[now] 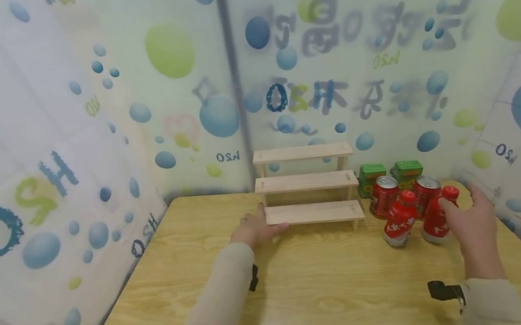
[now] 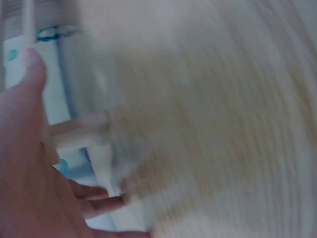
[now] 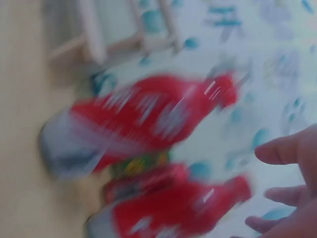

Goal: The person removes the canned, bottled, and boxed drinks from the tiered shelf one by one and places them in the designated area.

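Note:
A three-tier wooden step shelf point(image 1: 314, 212) stands toward the back of the table. My left hand point(image 1: 257, 228) is at the left end of its lowest board, thumb along the front edge and fingers spread by the side. The left wrist view is blurred, with the left fingers point(image 2: 101, 204) stretched out. To the shelf's right are two red bottles, a left one point(image 1: 400, 220) and a right one point(image 1: 438, 220). My right hand point(image 1: 472, 221) is beside the right bottle, its fingers spread and apart from the bottles in the right wrist view.
Behind the bottles stand two red cans, one point(image 1: 383, 198) nearer the shelf and another point(image 1: 425, 194) to its right. Two green boxes, one at left point(image 1: 370, 178) and one at right point(image 1: 407, 171), are behind them. Patterned curtains point(image 1: 177, 113) surround the wooden table point(image 1: 324, 294).

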{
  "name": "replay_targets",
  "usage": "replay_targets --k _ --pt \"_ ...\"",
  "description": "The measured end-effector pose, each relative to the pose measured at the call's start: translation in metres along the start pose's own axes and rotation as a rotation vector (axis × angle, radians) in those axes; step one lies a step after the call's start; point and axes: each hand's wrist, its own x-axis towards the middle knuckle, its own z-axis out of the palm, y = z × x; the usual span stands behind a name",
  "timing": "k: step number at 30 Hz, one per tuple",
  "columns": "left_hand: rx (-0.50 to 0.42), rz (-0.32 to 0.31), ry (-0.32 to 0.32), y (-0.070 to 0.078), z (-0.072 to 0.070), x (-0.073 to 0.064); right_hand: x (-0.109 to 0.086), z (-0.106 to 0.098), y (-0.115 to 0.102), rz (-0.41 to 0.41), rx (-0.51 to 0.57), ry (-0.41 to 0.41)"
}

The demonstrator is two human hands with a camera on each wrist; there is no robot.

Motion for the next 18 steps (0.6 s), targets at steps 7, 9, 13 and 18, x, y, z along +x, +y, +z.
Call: replay_targets --k 7,9,13,18 --pt "0.069 0.008 0.062 -0.003 -0.003 -0.012 -0.036 0.022 -0.057 -0.261 -0.17 -0.062" --pt "0.061 0.005 0.066 -0.006 -0.003 -0.013 -0.048 0.029 -0.069 -0.306 -0.183 -0.091" --pt "0.024 -0.016 0.051 -0.005 -0.005 -0.017 -0.072 0.043 -0.088 -0.348 -0.185 -0.148" --pt "-0.046 -0.016 -0.012 0.002 -0.013 -0.034 -0.094 0.066 -0.105 -0.434 -0.203 -0.242"
